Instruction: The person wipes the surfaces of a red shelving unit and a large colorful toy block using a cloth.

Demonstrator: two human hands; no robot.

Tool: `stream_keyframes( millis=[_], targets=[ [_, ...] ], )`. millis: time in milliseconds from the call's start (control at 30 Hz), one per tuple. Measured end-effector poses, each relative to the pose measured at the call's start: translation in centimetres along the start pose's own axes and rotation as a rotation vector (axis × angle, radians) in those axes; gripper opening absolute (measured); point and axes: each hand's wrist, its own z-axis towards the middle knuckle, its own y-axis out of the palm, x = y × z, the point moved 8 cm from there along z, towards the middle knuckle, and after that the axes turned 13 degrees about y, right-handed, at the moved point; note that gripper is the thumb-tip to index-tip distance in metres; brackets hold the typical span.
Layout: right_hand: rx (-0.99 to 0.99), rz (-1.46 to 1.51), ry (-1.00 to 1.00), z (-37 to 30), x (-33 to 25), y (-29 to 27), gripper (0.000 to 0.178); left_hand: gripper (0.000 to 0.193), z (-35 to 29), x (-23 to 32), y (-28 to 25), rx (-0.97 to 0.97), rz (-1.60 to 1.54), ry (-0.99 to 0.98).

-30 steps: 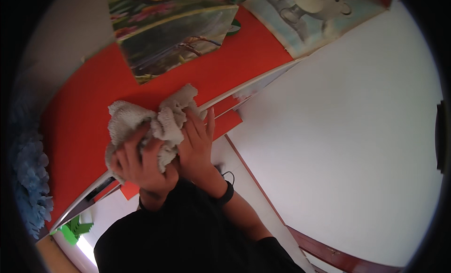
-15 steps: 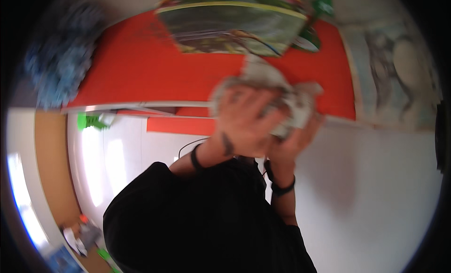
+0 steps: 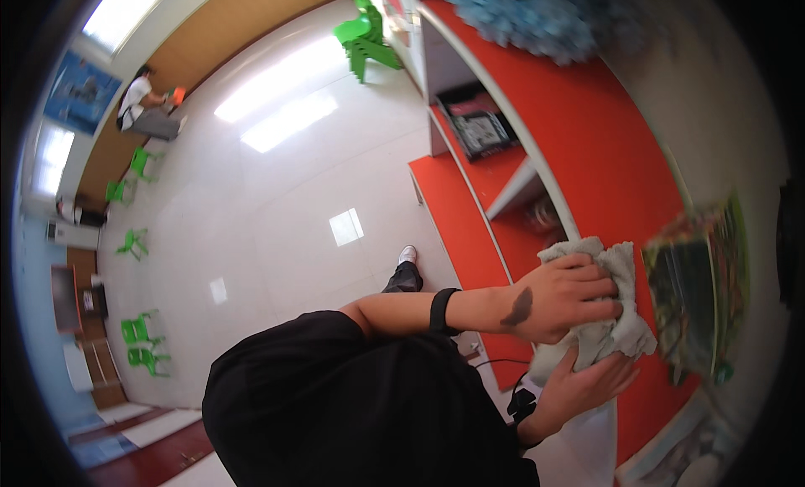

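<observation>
A pale grey-green cloth is bunched between my two hands over the front part of the red shelf top. My left hand, with a dark mark on its back, has its fingers curled over the cloth. Below it, my right hand grips the cloth's lower side, fingers stretched along it and thumb raised against it. I cannot tell whether the cloth touches the shelf top. Just beyond it stands a green patterned box or bag.
Blue fluffy flowers lie at the shelf's far end. A black box sits in a compartment beneath. Stacked green chairs stand past the shelf. Across the floor, a person holds something orange near the wall, with several green chairs nearby.
My view has swung left, bringing the room and floor into sight. Both hands still hold the cloth, now at the right of the picture.
</observation>
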Motion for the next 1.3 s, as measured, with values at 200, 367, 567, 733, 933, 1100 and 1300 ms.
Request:
stream_keyframes(
  millis=[200,367,567,733,933,1100,1300],
  targets=[
    [-0.192,-0.082,-0.069,6.6,-8.8,-0.1,0.069,0.046,1.2,-4.6,-9.6,0.077,0.149,-0.034],
    [-0.158,-0.103,-0.173,8.7,-16.5,-0.3,0.07,0.048,0.3,-8.1,-16.6,0.179,0.164,-0.017],
    [-0.187,-0.128,-0.173,11.7,-23.3,2.3,0.049,0.046,-2.0,-12.0,-19.7,0.301,0.258,-0.032],
    [-0.157,0.086,-0.284,13.1,-25.1,3.4,0.066,0.05,-3.5,-13.5,-20.1,0.404,0.338,-0.033],
    [0.038,0.149,-0.358,12.7,-25.3,2.7,0.04,0.048,-3.8,-14.2,-20.3,0.388,0.384,0.029],
    [0.386,0.155,-0.265,9.6,-26.2,4.3,0.019,0.05,-4.1,-15.5,-21.6,0.417,0.225,-0.056],
    [0.304,0.496,-0.281,4.2,-19.6,2.9,0.018,0.048,-9.6,-12.0,-16.3,0.427,-0.109,-0.345]
  ],
)
